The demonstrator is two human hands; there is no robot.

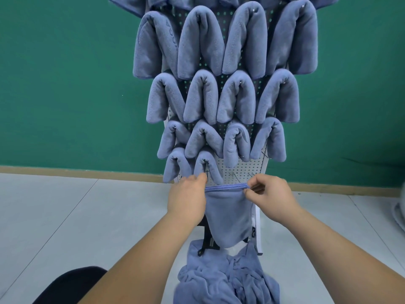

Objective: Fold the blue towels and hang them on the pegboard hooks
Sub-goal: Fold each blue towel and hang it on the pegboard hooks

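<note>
Left hand [188,200] and right hand [271,198], fingers [249,191] clamped on a folded towel [228,218], hold it before the nearly full pegboard [241,170] while an unfolded pile [228,281] waits on the floor.

Person, seen from a head-worn camera; two limbs in frame. Left grip [186,202]: bare hand, plain knuckles and wrist. Left forearm [135,255]: bare along its whole visible length, from wrist to lower frame edge. Right grip [271,200]: bare hand, short-trimmed thumbnail visible. Right forearm [341,249]: bare likewise, wrist to frame edge. Dark garment [72,281]: black, matte, rounded bulge at lower left; whether trouser leg or other clothing cannot be told.
</note>
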